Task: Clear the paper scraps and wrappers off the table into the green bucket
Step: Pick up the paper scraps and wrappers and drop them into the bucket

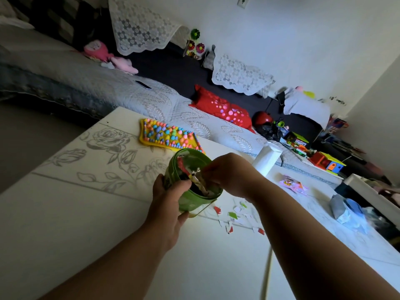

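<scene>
Both hands meet at the green bucket (192, 182), which is tilted above the white table (86, 213). Wrapped around the bucket's side, the left hand (167, 204) grips it firmly. At the bucket's mouth, the right hand (229, 174) has its fingers pinched on a shiny wrapper (198, 177). Red, green and white paper scraps (238, 217) lie scattered on the table just beside the bucket, with a pink wrapper (292, 184) farther right.
</scene>
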